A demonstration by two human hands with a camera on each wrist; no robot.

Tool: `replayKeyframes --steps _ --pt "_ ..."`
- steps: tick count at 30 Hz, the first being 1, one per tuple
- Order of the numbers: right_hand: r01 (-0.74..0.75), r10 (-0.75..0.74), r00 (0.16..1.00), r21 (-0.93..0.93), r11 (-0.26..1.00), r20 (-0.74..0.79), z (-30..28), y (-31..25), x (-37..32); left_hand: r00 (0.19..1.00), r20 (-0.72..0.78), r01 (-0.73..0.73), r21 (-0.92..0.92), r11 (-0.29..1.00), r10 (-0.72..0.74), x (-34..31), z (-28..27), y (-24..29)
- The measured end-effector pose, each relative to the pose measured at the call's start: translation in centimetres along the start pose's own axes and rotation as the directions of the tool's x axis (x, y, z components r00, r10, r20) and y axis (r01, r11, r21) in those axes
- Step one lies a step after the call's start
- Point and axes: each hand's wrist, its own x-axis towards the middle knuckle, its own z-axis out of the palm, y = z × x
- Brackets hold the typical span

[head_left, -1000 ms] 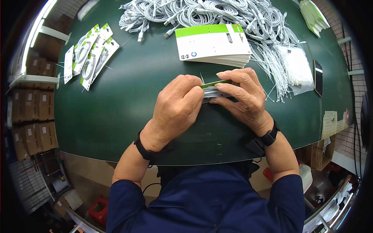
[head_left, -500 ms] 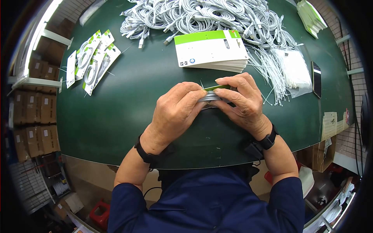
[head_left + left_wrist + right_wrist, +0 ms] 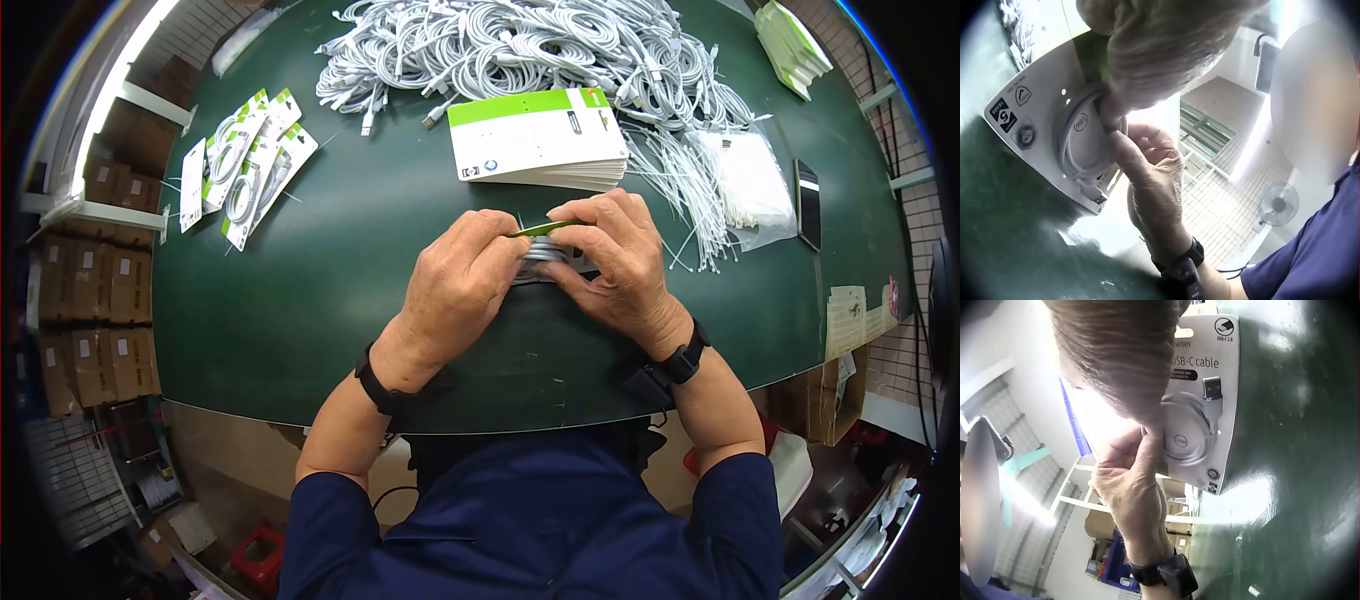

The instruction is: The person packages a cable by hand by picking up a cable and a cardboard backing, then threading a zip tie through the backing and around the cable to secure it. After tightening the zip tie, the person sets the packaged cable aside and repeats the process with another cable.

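Note:
Both hands hold a white and green card (image 3: 1200,356) upright over the green table, a coiled pale cable (image 3: 1067,142) lying against its printed face. In the head view the left hand (image 3: 462,285) pinches the card's left part. The right hand (image 3: 622,270) grips its right part, thumb against the coil (image 3: 541,252). The cable's USB plug (image 3: 1212,388) lies on the card in the right wrist view. Fingers hide part of the coil and the card's back.
Beyond the hands stands a stack of cards (image 3: 540,140), with a heap of coiled cables (image 3: 500,50) behind. White ties (image 3: 690,190), a plastic bag (image 3: 755,185) and a phone (image 3: 808,205) lie right. Carded cables (image 3: 245,170) lie left, more cards (image 3: 792,50) far right.
In the head view the table's things have shifted slightly as the view moved. Both hands keep their hold on the card and coil, the right fingers and thumb slightly shifted.

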Motion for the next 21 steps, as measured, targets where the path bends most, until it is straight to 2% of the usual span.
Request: replayKeyframes --steps 2,6,9,10,12,14,17,21 --pt "0.015 -0.016 1.000 0.022 1.000 0.024 -0.8 -0.1 0.4 1.000 0.012 0.018 -0.007 1.000 -0.017 0.0 -0.2 0.3" --pt "-0.063 0.078 0.984 0.098 0.993 -0.158 -2.9 1.1 1.2 1.000 0.000 0.008 -0.011 1.000 -0.008 0.1 -0.3 0.6" --pt "-0.342 0.336 0.920 0.002 0.940 -0.201 -3.8 4.7 0.3 1.000 0.008 -0.010 -0.009 1.000 0.010 0.2 -0.3 0.6" --pt "-0.487 0.485 0.867 0.011 0.873 -0.110 -4.3 5.6 0.0 1.000 0.015 -0.022 -0.009 1.000 0.022 0.3 -0.3 0.6" --pt "-0.550 0.552 0.833 -0.141 0.823 -0.027 -4.6 7.8 -1.2 0.999 0.031 -0.038 -0.008 0.999 0.039 0.5 -0.2 0.6" --pt "-0.557 0.586 0.809 -0.266 0.787 0.039 -4.5 9.3 -2.0 0.997 0.040 -0.065 -0.004 0.998 0.065 0.8 0.1 0.7" --pt "-0.473 0.514 0.857 -0.351 0.808 0.028 -4.0 10.0 -2.5 0.995 0.044 -0.094 -0.003 0.996 0.094 1.1 0.5 0.7" --pt "-0.518 0.564 0.826 -0.373 0.770 0.015 -3.5 10.5 -2.6 0.994 0.028 -0.105 -0.006 0.994 0.105 1.1 0.8 0.6"
